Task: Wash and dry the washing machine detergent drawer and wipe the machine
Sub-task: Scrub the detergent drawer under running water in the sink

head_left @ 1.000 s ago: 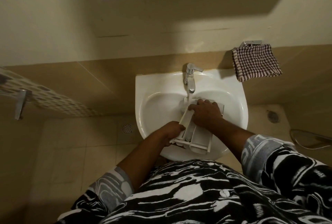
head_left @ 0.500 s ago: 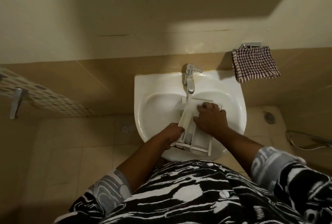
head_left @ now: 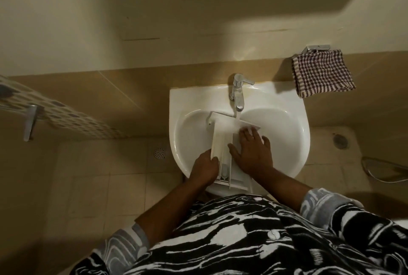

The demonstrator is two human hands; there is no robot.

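Note:
The white detergent drawer (head_left: 220, 140) lies lengthwise in the white sink (head_left: 187, 129), its far end under the chrome tap (head_left: 238, 92). Water runs from the tap onto the drawer's far end. My left hand (head_left: 204, 166) grips the drawer's left wall near the front. My right hand (head_left: 254, 153) lies flat inside the right compartment with its fingers spread, fingertips reaching toward the far end. The drawer's near end juts over the sink's front rim.
A checked brown and white cloth (head_left: 322, 72) hangs from a wall holder right of the sink. A floor drain (head_left: 159, 153) sits left of the sink, another drain (head_left: 341, 140) to the right. A hose (head_left: 384, 168) lies at far right.
The drawer has swung so its far end sits further left under the tap. My right hand has slid along the right compartment and flattened out. The left hand keeps its grip.

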